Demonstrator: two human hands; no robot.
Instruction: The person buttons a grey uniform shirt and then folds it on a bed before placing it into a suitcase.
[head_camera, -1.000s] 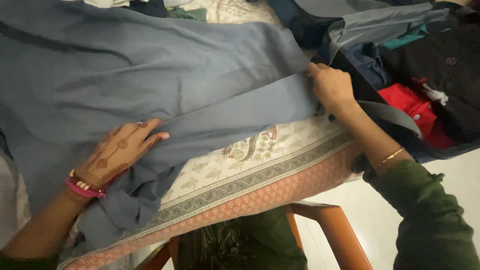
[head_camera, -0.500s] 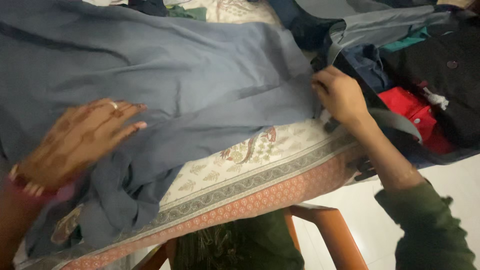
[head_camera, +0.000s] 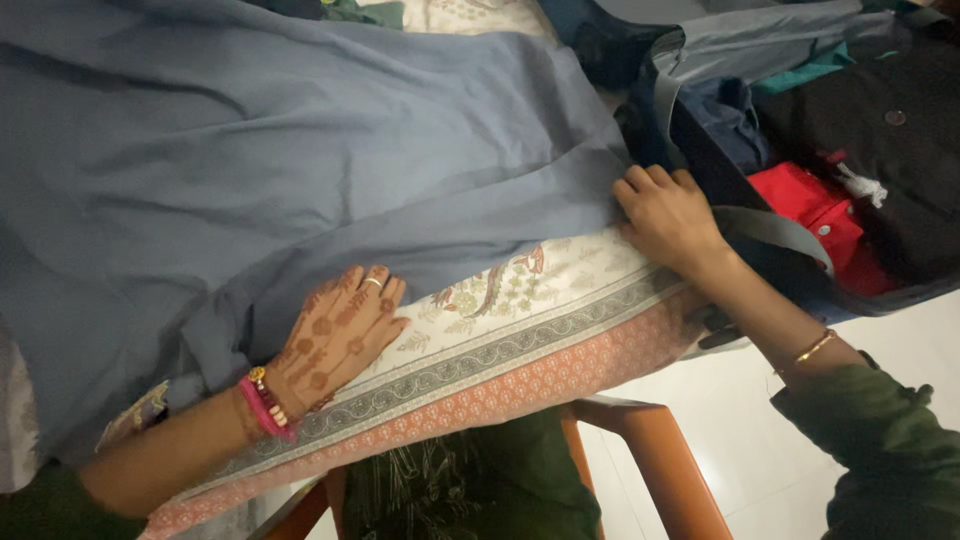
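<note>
Blue-grey garment (head_camera: 300, 150) lies spread over the patterned bedsheet (head_camera: 520, 330); looks soft, light, floppy, so prob. best gripped at hem or corners. Left hand (head_camera: 340, 335) flat on its lower edge, fingers together. Right hand (head_camera: 665, 215) fingers curled at its right edge, w/ open bag (head_camera: 880, 150) beside.

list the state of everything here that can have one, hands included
blue-grey garment: spread out, creased, lower edge folded
left hand: flat, open, on the garment's lower edge
right hand: curled on the garment's right edge
travel bag: open, packed with clothes
patterned bedsheet: laid flat, partly covered by the garment
</note>
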